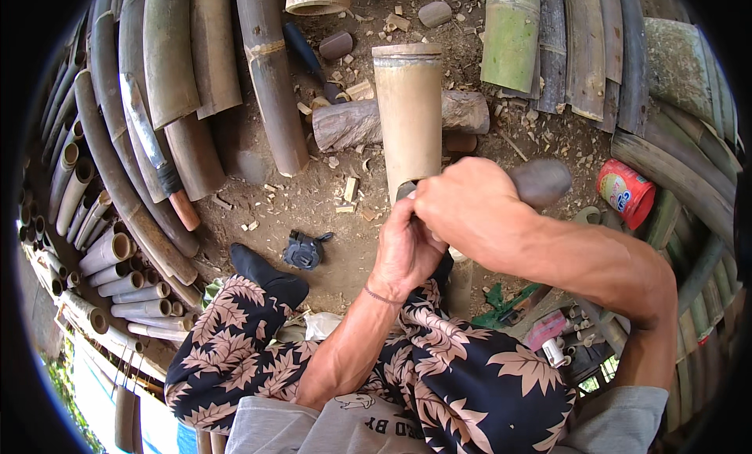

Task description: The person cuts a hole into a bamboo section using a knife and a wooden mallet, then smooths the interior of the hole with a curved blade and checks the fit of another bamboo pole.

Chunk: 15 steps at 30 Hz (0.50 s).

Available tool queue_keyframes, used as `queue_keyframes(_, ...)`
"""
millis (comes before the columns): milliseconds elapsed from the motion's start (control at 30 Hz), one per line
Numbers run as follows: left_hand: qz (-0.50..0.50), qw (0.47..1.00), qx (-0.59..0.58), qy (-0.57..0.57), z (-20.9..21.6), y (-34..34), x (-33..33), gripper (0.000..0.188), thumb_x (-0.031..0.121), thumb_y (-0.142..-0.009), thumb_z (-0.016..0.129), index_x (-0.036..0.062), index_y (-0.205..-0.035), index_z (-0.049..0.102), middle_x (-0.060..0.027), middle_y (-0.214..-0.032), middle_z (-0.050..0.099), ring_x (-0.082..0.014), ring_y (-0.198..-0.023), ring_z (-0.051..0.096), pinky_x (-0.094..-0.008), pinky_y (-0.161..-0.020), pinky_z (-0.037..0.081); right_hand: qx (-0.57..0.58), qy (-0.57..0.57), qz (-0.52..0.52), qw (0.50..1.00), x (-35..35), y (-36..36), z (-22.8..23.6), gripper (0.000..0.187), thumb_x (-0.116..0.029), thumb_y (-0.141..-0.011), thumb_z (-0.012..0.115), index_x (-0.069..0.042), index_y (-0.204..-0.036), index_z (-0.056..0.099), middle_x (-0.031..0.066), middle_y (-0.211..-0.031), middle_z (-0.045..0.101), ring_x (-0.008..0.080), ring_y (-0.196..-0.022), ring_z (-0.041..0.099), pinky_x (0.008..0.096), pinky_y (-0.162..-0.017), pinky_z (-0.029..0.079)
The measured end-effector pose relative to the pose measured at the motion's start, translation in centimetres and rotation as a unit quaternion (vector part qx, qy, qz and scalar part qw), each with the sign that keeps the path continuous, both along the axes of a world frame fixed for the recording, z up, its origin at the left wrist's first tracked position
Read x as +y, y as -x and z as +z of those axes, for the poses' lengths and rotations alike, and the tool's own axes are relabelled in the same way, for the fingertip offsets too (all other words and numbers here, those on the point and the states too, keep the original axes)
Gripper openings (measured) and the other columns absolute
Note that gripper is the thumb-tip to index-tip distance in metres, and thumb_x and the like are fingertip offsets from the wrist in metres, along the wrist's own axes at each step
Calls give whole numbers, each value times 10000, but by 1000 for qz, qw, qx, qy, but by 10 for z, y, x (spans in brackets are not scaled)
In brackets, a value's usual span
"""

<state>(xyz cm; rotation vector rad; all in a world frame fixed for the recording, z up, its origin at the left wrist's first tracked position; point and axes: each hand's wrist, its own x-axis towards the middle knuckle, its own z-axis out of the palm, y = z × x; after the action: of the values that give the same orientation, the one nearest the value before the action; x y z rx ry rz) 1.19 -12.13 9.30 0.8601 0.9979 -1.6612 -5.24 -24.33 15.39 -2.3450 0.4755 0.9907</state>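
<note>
Right hand (pixel 464 197) forms a fist; left hand (pixel 406 249), closure unclear, adjoins it at a bamboo tube (pixel 409 109); a red can (pixel 625 191) hides its contents.

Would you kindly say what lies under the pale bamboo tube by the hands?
A rough log crosses beneath the pale tube, showing on both sides; the log's middle is covered.

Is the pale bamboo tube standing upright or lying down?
Lying down: the pale bamboo tube stretches lengthwise across the log, hiding its middle.

Right hand (pixel 470 194) clenched, elbow (pixel 656 305) bent outward; left hand (pixel 407 252) close against it.
</note>
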Motion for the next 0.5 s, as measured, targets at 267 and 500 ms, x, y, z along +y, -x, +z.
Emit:
queue_keyframes(267,-504,804,-291,117,-3,11,-12,352,252,-960,502,-2,-760,641,-70,-644,629,-164,-517,548,-312,-499,432,-35,-74,-424,902,44,70,-8,214,-168,-856,631,-14,-1004,648,227,-740,685,416,-722,691,488,-647,553)
queue_keyframes(500,-251,956,-126,86,-4,-5,-9,260,179,-975,475,-21,-891,619,-82,-711,621,-173,-581,554,-297,-557,440,42,-76,-261,961,12,34,-2,191,-146,-852,637,15,-942,687,246,-767,691,386,-775,713,464,-682,563)
